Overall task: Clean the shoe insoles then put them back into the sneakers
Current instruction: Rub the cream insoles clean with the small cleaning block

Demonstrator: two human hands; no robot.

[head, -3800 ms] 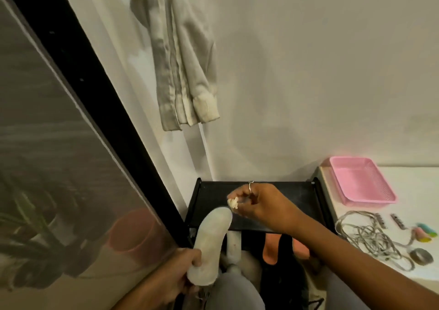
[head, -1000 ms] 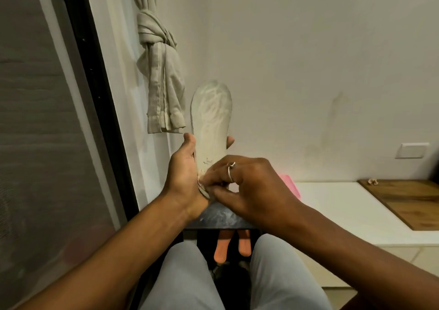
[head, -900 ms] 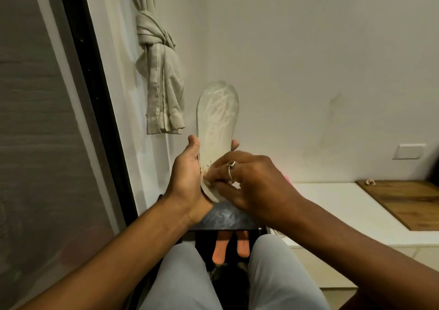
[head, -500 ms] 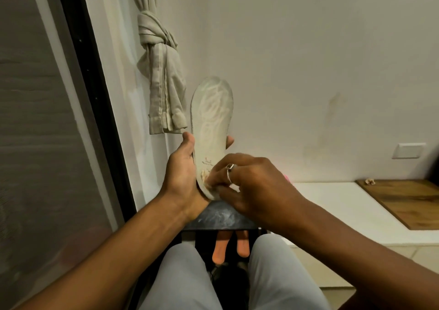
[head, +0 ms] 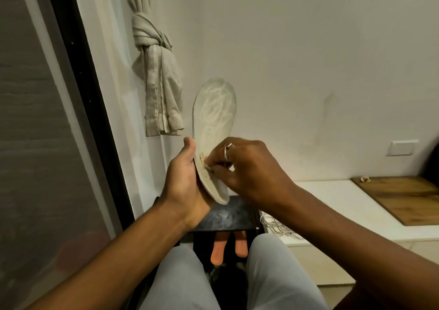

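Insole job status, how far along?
Done: one insole is out. In hand: left hand holds it upright, right hand presses a wad to its lower part. Left: rest of cleaning, refitting; no sneaker plainly visible.

- A pale grey, foot-shaped foam insole point(head: 213, 119) stands nearly upright at centre, toe toward 12 o'clock and heel toward 6.
- The left hand point(head: 185, 181) grips its heel half from 9 o'clock, with the thumb lying up the near edge.
- The right hand point(head: 247, 172), wearing a silver ring point(head: 226, 149), reaches in from 3 o'clock. It pinches a small cream wad point(head: 204, 163) against the insole's face.
- A knotted beige curtain point(head: 156, 72) hangs at 10 o'clock of the insole, apart from it.
- At 6 o'clock below the hands sits a black shelf top point(head: 225, 217). Beneath it, two orange rounded tips point(head: 217, 250) show between grey-trousered knees point(head: 180, 281).
- At 3 o'clock a brown wooden board point(head: 403, 198) lies on a white counter point(head: 332, 210), with a white wall plate point(head: 401, 147) above.
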